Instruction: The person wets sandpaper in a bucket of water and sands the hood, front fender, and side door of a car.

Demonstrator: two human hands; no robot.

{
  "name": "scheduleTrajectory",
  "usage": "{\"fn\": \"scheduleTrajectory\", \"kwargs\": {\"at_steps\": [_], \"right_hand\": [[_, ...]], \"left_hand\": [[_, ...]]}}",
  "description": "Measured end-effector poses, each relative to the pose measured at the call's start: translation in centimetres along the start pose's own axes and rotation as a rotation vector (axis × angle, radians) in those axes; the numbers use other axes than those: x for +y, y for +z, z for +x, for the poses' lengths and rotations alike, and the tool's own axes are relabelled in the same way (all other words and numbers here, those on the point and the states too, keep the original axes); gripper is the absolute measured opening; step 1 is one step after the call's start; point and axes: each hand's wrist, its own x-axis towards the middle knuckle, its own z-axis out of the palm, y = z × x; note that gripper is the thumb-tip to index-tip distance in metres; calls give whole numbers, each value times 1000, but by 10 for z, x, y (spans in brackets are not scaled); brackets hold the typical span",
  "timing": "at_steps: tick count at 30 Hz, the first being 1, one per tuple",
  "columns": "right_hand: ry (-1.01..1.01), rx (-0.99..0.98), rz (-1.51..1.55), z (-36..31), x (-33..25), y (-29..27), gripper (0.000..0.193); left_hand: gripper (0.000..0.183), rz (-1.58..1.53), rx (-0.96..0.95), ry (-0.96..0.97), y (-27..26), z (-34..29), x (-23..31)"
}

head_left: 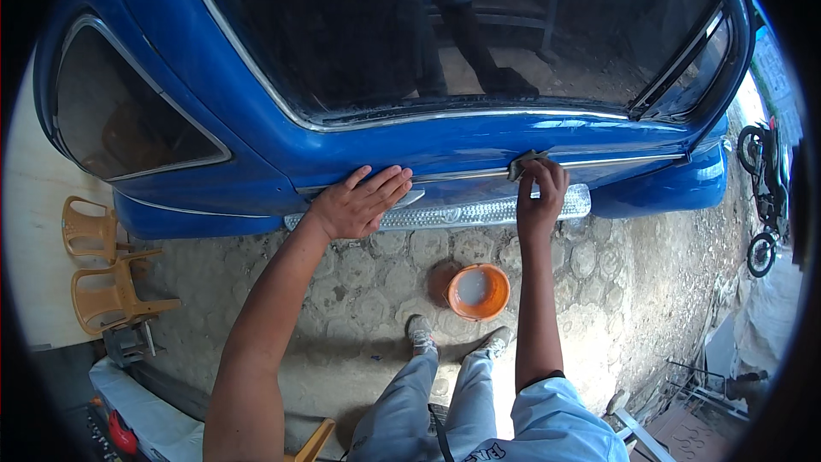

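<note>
A glossy blue car body (376,144) stretches across in front of me, with a dark side window in a chrome frame above. My left hand (363,203) rests on the lower panel, palm down and fingers extended, holding nothing. Between the thumb and fingers of my right hand (542,188) is a small grey-green folded piece (523,163); whether it is cloth or abrasive sheet I cannot tell. That piece touches the panel at the thin chrome strip (466,175). Below the strip runs a silver textured step plate (457,216), partly hidden by both hands.
An orange bucket (451,289) with cloudy liquid stands on the stone paving (368,278) by my feet. Tan plastic chairs (107,295) are at the left. A motorcycle (764,180) is parked at the far right; metal frames (637,432) lie at the lower right.
</note>
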Motion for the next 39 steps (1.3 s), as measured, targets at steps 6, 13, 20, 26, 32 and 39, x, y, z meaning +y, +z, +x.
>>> {"fn": "scheduleTrajectory", "kwargs": {"at_steps": [6, 13, 20, 26, 32, 39], "right_hand": [[-152, -386, 259, -14, -84, 37, 35], [-45, -259, 129, 15, 10, -19, 22], [-201, -334, 169, 8, -37, 6, 8], [-270, -330, 261, 26, -57, 15, 13], [193, 50, 106, 62, 11, -30, 17], [-219, -388, 327, 72, -98, 19, 18]], "left_hand": [[67, 61, 4, -32, -3, 0, 2], [69, 70, 1, -25, 1, 1, 2], [70, 113, -34, -12, 0, 0, 2], [69, 76, -9, -26, 3, -7, 4], [71, 77, -3, -13, 1, 6, 6], [73, 37, -31, -17, 2, -6, 0]]}}
